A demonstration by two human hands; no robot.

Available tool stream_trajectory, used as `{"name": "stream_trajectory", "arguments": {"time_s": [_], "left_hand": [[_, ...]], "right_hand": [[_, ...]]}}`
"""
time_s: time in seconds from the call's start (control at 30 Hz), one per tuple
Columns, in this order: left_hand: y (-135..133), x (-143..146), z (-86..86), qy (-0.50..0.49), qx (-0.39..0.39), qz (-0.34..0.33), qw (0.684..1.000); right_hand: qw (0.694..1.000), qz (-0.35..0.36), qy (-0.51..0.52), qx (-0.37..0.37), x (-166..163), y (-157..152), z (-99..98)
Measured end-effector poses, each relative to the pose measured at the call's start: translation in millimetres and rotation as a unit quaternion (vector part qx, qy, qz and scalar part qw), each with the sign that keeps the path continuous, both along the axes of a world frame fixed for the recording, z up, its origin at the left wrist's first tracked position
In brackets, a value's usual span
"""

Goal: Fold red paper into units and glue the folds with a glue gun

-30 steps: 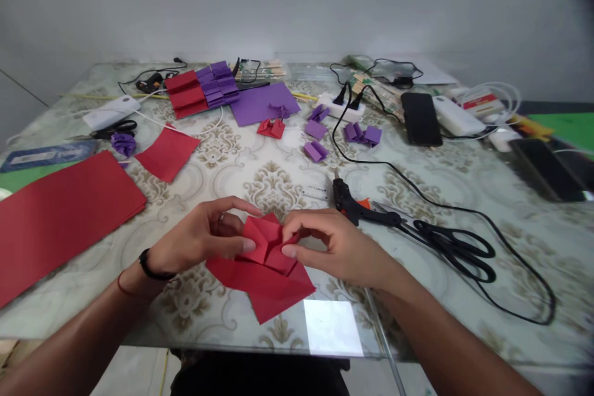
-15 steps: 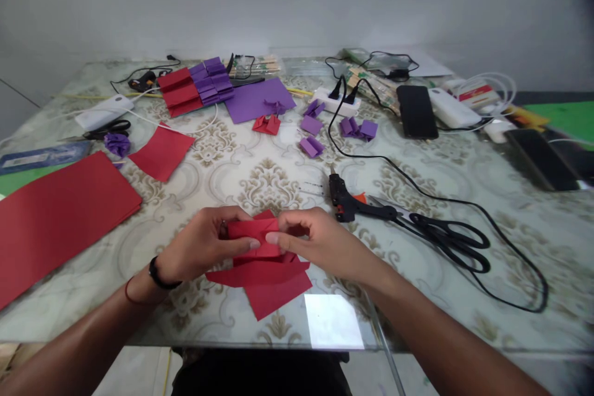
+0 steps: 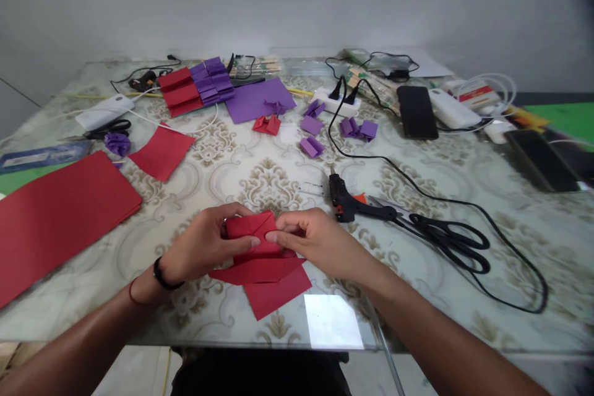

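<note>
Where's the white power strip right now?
In the head view, the white power strip sits toward the back of the table, just right of centre, between the purple sheet and a black phone.

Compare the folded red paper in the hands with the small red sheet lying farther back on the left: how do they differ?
The folded red paper is creased and layered, while the small red sheet shows no clear folds. The left hand and right hand hold the folded red paper; the small red sheet lies untouched on the table. Both are red.
</note>
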State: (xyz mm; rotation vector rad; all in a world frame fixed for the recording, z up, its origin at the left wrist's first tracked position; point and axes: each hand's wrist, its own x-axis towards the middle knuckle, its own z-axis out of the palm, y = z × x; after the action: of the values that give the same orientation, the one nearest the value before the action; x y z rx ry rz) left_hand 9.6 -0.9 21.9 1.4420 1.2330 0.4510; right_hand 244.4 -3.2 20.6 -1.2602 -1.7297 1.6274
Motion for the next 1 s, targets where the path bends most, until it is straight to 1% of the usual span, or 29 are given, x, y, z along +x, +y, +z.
{"name": "stream_trajectory", "arguments": {"time_s": [0.13, 0.3, 0.4, 0.57, 0.7, 0.83, 0.9, 1.0], "left_hand": [[-1.6, -0.7, -0.3, 0.000, -0.029, -0.003, 1.000], [-1.3, 0.9, 1.1, -0.016, -0.006, -0.029, 0.999], [-1.0, 3.0, 1.1, -0.021, 0.012, -0.038, 0.999], [-0.7, 3.0, 3.8, -0.047, -0.010, -0.041, 0.998], [0.3, -1.2, 2.6, -0.015, 0.002, -0.046, 0.999], [1.5, -3.0, -0.6, 0.016, -0.002, -0.047, 0.999], [2.0, -2.2, 0.0, 0.017, 0.002, -0.044, 0.999], [2.4, -0.1, 3.0, 0.028, 0.028, -0.039, 0.998]], "right_hand": [[1.000, -0.013, -0.011, 0.018, -2.2, -0.6, -0.2], [0.999, -0.022, 0.037, 0.002, -3.9, -1.4, -1.1], [0.999, -0.038, 0.036, 0.008, -4.5, -0.9, -2.4], [0.998, -0.052, 0.019, 0.021, -5.3, -0.7, -1.9], [0.998, -0.052, 0.022, 0.010, -6.1, -1.8, -1.5], [0.998, -0.051, 0.009, 0.021, -6.1, -2.3, -2.5], [0.999, -0.040, 0.017, 0.014, -6.1, -2.4, -2.5], [0.999, -0.019, 0.036, -0.010, -7.0, -2.9, -2.4]]}}
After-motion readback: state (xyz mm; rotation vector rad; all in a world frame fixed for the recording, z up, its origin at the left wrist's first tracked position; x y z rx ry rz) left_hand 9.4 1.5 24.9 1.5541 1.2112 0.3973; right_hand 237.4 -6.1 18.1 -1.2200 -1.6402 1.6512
